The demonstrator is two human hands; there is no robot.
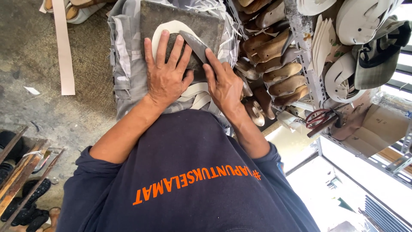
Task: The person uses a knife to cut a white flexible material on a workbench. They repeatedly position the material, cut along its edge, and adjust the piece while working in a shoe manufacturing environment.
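While seated at a dark stone slab [159,17] on the lap, pressed left hand [165,71] flat, fingers spread, on a pale curved strip [165,28] there. Clamped right hand [223,83] around a dark blade [195,43] touching that strip. Beside, on the metal shelf [300,38]: brown wooden shoe lasts [272,47], white soles [339,77], red-handled scissors [317,118].

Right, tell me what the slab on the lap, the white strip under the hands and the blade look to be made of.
Slab: seemingly stone, grey, matt, mottled and worn. White strip: probably leather or a synthetic sheet, smooth, thin, curving flat. Blade in the right hand: likely metal, dull grey, tapering. The left hand presses the strip flat.
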